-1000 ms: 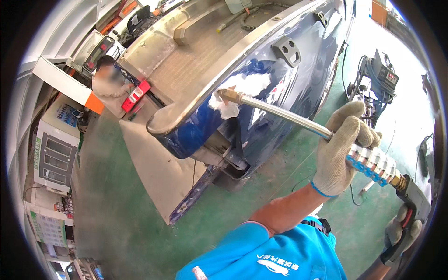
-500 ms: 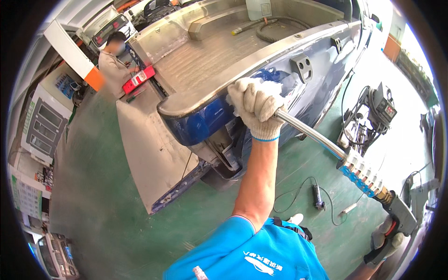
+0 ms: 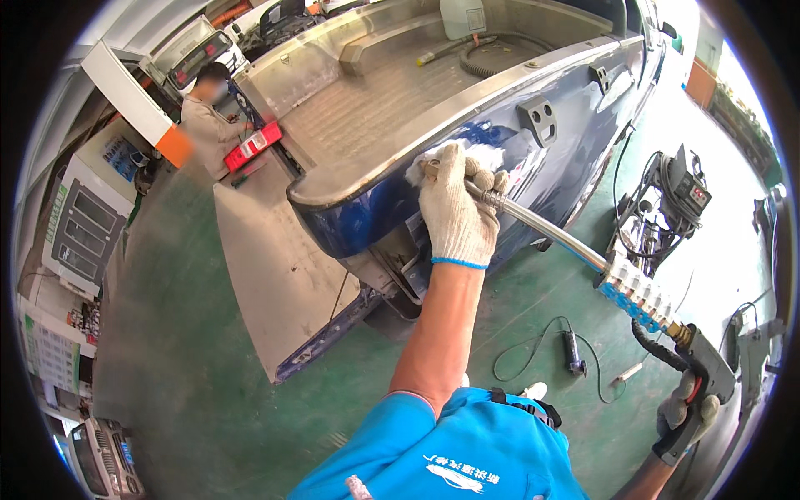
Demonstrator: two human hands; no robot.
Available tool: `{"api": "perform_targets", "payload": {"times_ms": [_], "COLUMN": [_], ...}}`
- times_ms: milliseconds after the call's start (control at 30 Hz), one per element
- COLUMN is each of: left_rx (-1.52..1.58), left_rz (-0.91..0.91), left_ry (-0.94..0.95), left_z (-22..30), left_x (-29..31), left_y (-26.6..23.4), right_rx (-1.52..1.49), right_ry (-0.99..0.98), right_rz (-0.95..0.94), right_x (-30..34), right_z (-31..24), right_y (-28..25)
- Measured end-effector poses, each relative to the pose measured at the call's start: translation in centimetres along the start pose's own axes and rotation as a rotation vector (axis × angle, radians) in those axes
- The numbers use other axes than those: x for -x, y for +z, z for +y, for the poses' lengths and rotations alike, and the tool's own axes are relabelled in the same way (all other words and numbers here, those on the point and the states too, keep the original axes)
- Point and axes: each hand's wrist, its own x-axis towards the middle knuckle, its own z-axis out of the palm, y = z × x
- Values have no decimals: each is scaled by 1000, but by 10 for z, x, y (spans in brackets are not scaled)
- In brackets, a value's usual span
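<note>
A long-barrelled pistol-grip tool [image 3: 554,229], with a bare metal tube and a ribbed white-and-blue section, runs from the truck's side down to the lower right. My left hand [image 3: 460,215], in a white knit glove, is closed round the tube's far end. White fluffy material [image 3: 486,156], perhaps a cloth, shows behind those fingers against the dark blue truck bed side [image 3: 575,125]; the tool's tip is hidden. At the lower right my gloved right hand [image 3: 692,410] wraps the black handle near a red trigger part.
A lowered tailgate [image 3: 267,258] juts out at left. Beyond it a person [image 3: 212,125] stands by a red-and-white tail lamp [image 3: 252,145]. A corded power tool [image 3: 573,353] lies on the green floor, and a machine with coiled cables [image 3: 671,196] stands at right.
My left hand has turned and shifted slightly, its thumb now pointing up along the tube's end. The right hand and handle have risen a little, showing more clearly.
</note>
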Motion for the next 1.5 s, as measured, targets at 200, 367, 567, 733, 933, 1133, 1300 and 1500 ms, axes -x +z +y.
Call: {"api": "perform_targets", "payload": {"times_ms": [200,367,567,733,933,1133,1300,1500], "left_rx": [4,-8,-21,111,316,365,97,199], "left_rz": [50,-32,-44,-32,-379,-502,-512,-69], "left_ry": [-72,-77,-76,-254,-500,-375,-418,-202], "left_z": [4,-1,1,-24,-88,-74,-96,9], "left_x": [1,-6,-7,38,117,82,115,6], "left_y": [4,-9,-12,10,47,25,29,-1], "right_rx": [49,-83,-46,-35,-114,2,-58,-79], "right_ry": [23,9,-5,-66,-23,22,-15,-47], "right_rz": [-72,31,-12,49,34,-148,-5,89], "right_x": [-2,1,1,2,3,8,1,3], "right_z": [1,1,-1,-2,0,-7,-4,-9], "right_y": [6,8,16,28,25,3,26,30]}}
